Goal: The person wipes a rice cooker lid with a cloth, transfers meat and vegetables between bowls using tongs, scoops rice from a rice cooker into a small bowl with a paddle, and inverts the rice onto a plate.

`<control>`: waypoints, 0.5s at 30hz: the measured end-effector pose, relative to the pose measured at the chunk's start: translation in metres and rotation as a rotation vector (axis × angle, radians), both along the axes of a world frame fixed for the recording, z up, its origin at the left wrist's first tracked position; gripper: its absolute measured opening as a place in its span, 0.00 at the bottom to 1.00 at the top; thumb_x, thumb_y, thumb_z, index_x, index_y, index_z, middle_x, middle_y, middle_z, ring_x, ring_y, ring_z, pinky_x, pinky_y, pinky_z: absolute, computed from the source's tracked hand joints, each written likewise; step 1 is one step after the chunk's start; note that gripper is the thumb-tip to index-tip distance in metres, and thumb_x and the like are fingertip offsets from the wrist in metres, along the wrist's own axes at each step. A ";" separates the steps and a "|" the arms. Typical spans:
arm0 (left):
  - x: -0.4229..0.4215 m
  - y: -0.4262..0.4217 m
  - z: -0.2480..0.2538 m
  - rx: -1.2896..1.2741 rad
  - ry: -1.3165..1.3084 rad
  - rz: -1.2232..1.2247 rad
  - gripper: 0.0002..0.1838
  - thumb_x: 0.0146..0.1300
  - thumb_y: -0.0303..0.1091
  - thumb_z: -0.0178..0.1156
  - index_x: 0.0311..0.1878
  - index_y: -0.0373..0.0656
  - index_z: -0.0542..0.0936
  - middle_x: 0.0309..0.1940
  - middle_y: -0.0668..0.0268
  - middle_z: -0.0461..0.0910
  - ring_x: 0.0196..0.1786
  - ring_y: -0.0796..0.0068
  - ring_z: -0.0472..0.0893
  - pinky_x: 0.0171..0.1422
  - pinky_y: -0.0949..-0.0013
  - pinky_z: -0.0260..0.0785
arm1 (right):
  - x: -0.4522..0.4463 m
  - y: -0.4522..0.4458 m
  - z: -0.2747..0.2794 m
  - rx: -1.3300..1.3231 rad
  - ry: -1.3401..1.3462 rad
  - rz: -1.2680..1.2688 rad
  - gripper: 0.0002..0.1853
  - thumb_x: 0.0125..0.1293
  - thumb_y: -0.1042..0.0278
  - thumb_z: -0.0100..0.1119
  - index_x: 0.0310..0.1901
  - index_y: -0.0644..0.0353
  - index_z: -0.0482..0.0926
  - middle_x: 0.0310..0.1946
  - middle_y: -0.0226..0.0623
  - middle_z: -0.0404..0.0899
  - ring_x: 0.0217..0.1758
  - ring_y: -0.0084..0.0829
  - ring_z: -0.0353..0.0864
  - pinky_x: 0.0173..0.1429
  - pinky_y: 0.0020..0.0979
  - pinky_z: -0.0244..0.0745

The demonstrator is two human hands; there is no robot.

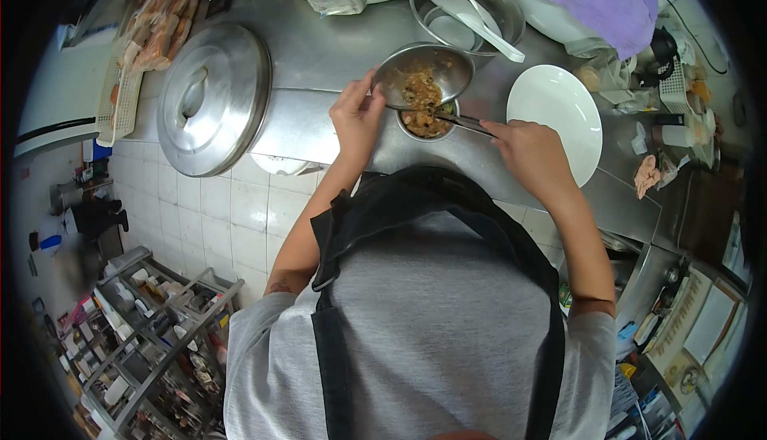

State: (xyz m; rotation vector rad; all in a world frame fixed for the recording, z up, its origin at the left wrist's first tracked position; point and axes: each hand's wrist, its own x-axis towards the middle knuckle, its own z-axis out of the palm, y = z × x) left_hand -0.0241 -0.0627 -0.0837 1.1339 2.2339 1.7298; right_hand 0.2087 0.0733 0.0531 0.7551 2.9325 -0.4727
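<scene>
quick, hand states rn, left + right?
Left hand: closed on the rim of a metal bowl, held tilted over a smaller bowl.
Right hand: closed on the handle of a utensil; exact type unclear.

I get one view, head-worn, looking steeply down and slightly forward. Wide fisheye: bent edges, dark corners. Shirt (439,320) and strap (331,360) fill the lower middle, nearest the lens. Left hand (355,111) and right hand (534,152) show above centre, somewhat farther, over the worktop (311,52), which spans the upper part. Floor (209,204) and rack (164,370) show at frame left, seen from above, farther off.
</scene>
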 end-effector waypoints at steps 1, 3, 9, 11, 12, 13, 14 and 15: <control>-0.002 0.000 0.001 -0.018 0.011 0.000 0.16 0.64 0.22 0.63 0.56 0.36 0.82 0.35 0.65 0.83 0.29 0.83 0.82 0.34 0.78 0.75 | 0.001 0.002 -0.001 -0.010 0.076 0.013 0.15 0.63 0.69 0.59 0.51 0.52 0.85 0.30 0.42 0.83 0.34 0.43 0.82 0.40 0.42 0.77; -0.002 0.001 0.002 0.040 -0.032 0.005 0.18 0.62 0.21 0.64 0.56 0.40 0.83 0.32 0.65 0.82 0.27 0.83 0.79 0.34 0.77 0.73 | -0.002 0.006 0.003 -0.005 0.119 0.009 0.15 0.63 0.68 0.59 0.52 0.51 0.85 0.30 0.41 0.82 0.33 0.43 0.82 0.40 0.42 0.76; 0.000 0.002 0.009 0.047 -0.003 -0.046 0.19 0.61 0.21 0.64 0.56 0.43 0.84 0.31 0.65 0.82 0.26 0.82 0.78 0.34 0.76 0.72 | -0.041 0.026 0.010 0.029 0.280 0.056 0.15 0.63 0.67 0.60 0.52 0.46 0.85 0.32 0.37 0.83 0.35 0.41 0.82 0.40 0.40 0.76; 0.000 0.003 0.010 0.037 0.021 -0.060 0.18 0.61 0.21 0.64 0.56 0.43 0.84 0.31 0.66 0.81 0.27 0.83 0.79 0.34 0.78 0.72 | -0.045 0.033 -0.007 0.025 0.245 0.119 0.16 0.63 0.67 0.60 0.52 0.45 0.85 0.31 0.36 0.82 0.35 0.40 0.81 0.39 0.40 0.76; -0.002 0.002 0.008 0.028 0.038 -0.061 0.18 0.62 0.21 0.65 0.56 0.42 0.84 0.32 0.66 0.82 0.28 0.84 0.79 0.33 0.79 0.72 | -0.042 0.035 -0.010 0.022 0.162 0.117 0.16 0.63 0.67 0.60 0.52 0.45 0.85 0.31 0.36 0.82 0.35 0.39 0.81 0.39 0.39 0.76; -0.003 0.002 0.007 0.020 0.055 -0.060 0.18 0.62 0.21 0.65 0.56 0.42 0.84 0.32 0.66 0.82 0.28 0.84 0.80 0.33 0.80 0.72 | -0.036 0.039 -0.013 0.019 0.079 0.117 0.16 0.63 0.67 0.60 0.53 0.44 0.85 0.31 0.36 0.81 0.35 0.39 0.81 0.39 0.39 0.76; -0.004 0.002 0.010 0.007 0.074 -0.056 0.18 0.62 0.21 0.65 0.55 0.42 0.84 0.32 0.67 0.82 0.28 0.85 0.79 0.33 0.80 0.72 | -0.031 0.044 -0.016 0.018 -0.003 0.118 0.17 0.63 0.68 0.60 0.53 0.43 0.85 0.30 0.36 0.81 0.35 0.39 0.81 0.39 0.39 0.76; -0.003 0.001 0.013 -0.006 0.089 -0.052 0.18 0.62 0.21 0.65 0.55 0.42 0.84 0.31 0.67 0.82 0.27 0.85 0.78 0.33 0.80 0.71 | -0.025 0.048 -0.019 -0.021 0.093 0.110 0.17 0.63 0.68 0.60 0.53 0.43 0.85 0.30 0.36 0.81 0.34 0.39 0.80 0.40 0.39 0.75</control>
